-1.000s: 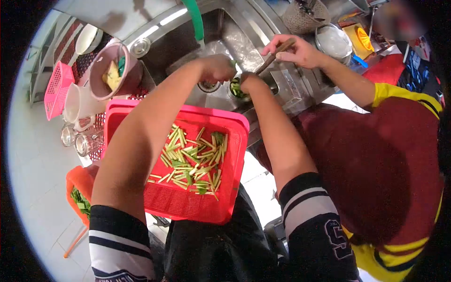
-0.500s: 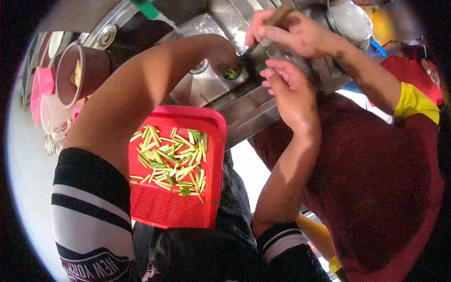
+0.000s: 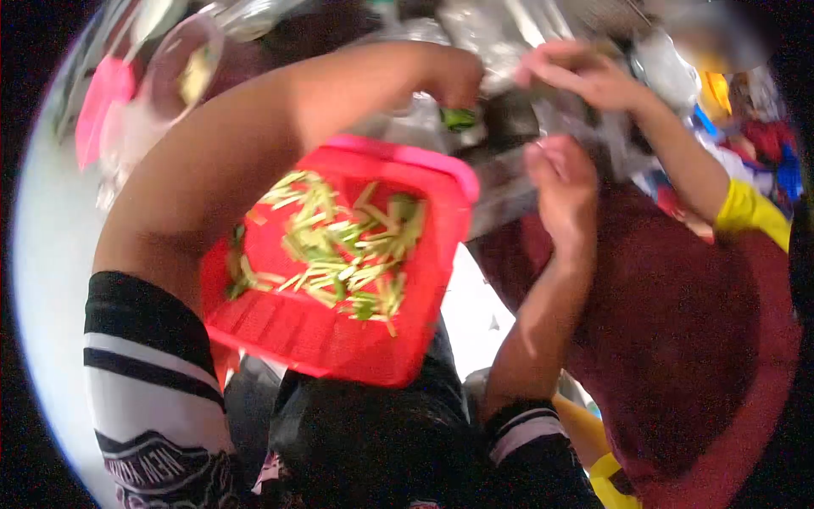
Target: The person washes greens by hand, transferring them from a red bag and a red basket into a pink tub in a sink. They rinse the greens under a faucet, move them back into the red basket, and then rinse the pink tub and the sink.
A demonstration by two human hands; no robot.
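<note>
My left hand [image 3: 459, 78] is over the metal sink area, its fingers closed on a small bunch of green leaves [image 3: 459, 119]. Motion blurs it. My right hand [image 3: 564, 174] is raised to the right of the sink, its fingers curled and too smeared to read; no object shows in it. Under my left forearm a red plastic basket [image 3: 339, 348] sits tilted above my lap. Cut pale-green vegetable stems [image 3: 339, 246], with a few leaves among them, lie scattered inside it.
A person in a maroon top [image 3: 678, 331] with yellow sleeves stands close at right; that person's hand [image 3: 589, 78] is just beyond my right hand. At far left are a tub [image 3: 182, 72] with something pale inside and a pink basket [image 3: 103, 106]. A blue-handled object [image 3: 705, 121] lies at upper right.
The view has shifted and blurred. The red basket appears higher, further right and more tilted. My left hand has lifted with the greens, and my right hand's fingers look more curled.
</note>
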